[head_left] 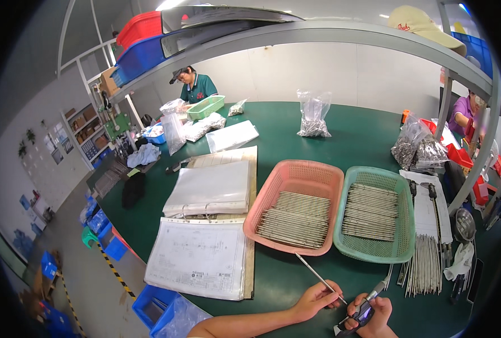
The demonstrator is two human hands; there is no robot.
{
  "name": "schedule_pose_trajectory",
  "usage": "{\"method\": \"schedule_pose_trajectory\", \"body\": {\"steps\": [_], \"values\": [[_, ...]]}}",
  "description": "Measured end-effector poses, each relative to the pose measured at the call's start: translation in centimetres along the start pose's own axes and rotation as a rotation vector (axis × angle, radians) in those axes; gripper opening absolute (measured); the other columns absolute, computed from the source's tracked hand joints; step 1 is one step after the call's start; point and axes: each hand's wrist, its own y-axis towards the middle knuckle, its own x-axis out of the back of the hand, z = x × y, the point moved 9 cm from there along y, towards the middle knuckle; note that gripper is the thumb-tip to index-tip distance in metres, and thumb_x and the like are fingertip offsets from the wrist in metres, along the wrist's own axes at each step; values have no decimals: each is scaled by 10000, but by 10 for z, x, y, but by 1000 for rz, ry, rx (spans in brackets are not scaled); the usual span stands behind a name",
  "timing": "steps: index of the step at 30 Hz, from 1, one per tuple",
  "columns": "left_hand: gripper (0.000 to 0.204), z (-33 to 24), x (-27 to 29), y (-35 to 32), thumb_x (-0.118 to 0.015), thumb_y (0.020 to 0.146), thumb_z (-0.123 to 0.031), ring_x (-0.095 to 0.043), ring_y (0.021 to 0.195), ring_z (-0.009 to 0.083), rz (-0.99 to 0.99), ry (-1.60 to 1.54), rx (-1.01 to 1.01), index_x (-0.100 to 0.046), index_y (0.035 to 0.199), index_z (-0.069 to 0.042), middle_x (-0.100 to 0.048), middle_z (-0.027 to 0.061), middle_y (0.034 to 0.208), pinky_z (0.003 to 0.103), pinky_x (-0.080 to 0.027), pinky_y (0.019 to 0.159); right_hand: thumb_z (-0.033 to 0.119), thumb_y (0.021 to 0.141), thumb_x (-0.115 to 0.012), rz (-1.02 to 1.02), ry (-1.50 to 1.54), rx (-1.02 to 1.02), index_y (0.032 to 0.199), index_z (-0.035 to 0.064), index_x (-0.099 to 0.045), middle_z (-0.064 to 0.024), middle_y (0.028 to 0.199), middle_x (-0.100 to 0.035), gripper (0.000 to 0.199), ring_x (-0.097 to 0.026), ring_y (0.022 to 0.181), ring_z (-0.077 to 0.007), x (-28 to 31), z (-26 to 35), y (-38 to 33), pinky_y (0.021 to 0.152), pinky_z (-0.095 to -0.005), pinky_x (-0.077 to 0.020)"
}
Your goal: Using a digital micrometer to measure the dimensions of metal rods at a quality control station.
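My left hand (317, 301) pinches a slim metal rod (315, 272), tilted with its far end near the pink basket's front edge. Its near end points at the digital micrometer (364, 312) that my right hand (381, 316) grips. Whether rod and micrometer touch, I cannot tell. Just beyond my hands stand a pink plastic basket (254, 222) and a light green basket (374, 257), both holding many similar metal rods laid side by side. More rods (423, 267) lie loose in a row to the right of my right hand.
An open ring binder (198, 256) with a drawing lies left of the baskets. Calipers (432, 194) rest on paper at right, near a metal bowl (464, 225). Bags of small parts (314, 121) stand farther back. A grey shelf (346, 35) crosses above. Co-workers sit at far left and right.
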Motion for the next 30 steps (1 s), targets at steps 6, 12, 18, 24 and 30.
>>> {"method": "schedule_pose_trajectory", "body": {"steps": [6,12,18,24,30], "values": [[134,-3,-3,2,-472,844,-151,-483,755,54,11,29,0,-462,933,-51,-490,0,849,194,-412,674,372,674,-527,-10,-15,-6,851,44,-493,-105,717,-518,375,-461,466,-204,2,-1,1,430,-298,-373],[144,-5,-8,-1,-473,840,-139,-499,755,71,28,-12,30,-468,947,-42,-511,13,835,195,-407,666,379,671,-527,-38,-37,-16,856,51,-490,-94,711,-502,378,-452,471,-198,4,-2,-1,425,-300,-360],[145,1,1,4,-494,833,-167,-474,694,48,-27,-3,19,-471,922,-55,-496,-8,799,177,-401,625,413,680,-468,58,-18,-30,857,54,-493,-111,710,-505,401,-439,469,-203,34,-3,17,445,-325,-359],[141,1,5,5,-508,824,-169,-481,676,51,-52,-35,0,-480,906,-58,-506,-7,800,181,-404,609,455,695,-412,160,146,-98,875,86,-498,-101,739,-505,420,-386,472,-183,41,-3,18,472,-332,-341],[146,3,6,7,-507,823,-162,-489,691,59,-60,-18,20,-477,916,-53,-509,-1,808,187,-411,616,458,673,-425,163,71,-68,853,61,-502,-131,730,-514,443,-411,472,-216,25,-2,11,472,-341,-338]]}}
